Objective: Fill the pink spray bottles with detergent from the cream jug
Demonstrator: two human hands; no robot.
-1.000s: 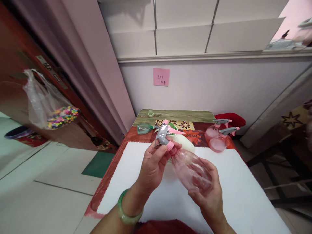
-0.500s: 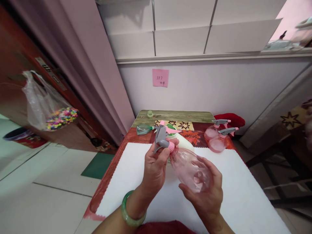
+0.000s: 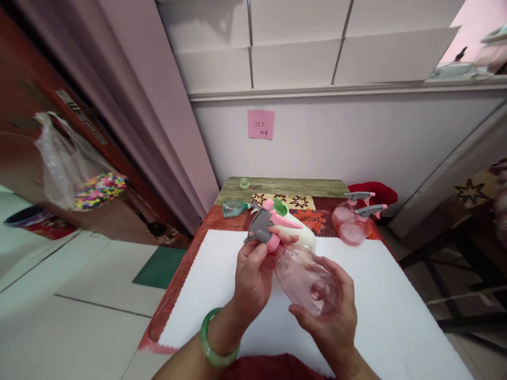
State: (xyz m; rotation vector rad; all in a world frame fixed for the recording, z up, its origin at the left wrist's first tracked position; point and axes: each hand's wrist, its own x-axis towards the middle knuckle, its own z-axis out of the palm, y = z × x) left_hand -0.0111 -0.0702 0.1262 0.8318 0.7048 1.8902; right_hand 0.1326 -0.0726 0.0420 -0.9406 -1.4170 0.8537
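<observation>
I hold a clear pink spray bottle (image 3: 304, 274) tilted above the white sheet (image 3: 396, 316) on the table. My left hand (image 3: 253, 274), with a green bangle on its wrist, is closed round the bottle's pink collar and grey spray head (image 3: 263, 228), whose pink trigger points right. My right hand (image 3: 332, 311) cups the bottle's body from below, fingers wrapped on it.
Behind the hands stand a cream bottle with a green cap (image 3: 297, 232), two pink spray bottles (image 3: 350, 224) at the right, a green bottle lying down (image 3: 234, 208) and a green cap (image 3: 244, 183). A bag of coloured beads (image 3: 85, 182) hangs at the left. A pink note (image 3: 261, 124) is stuck on the wall.
The spray head has turned in my left hand, back and forth, while my right hand shifted its hold under the bottle. The bottle stays in about the same place.
</observation>
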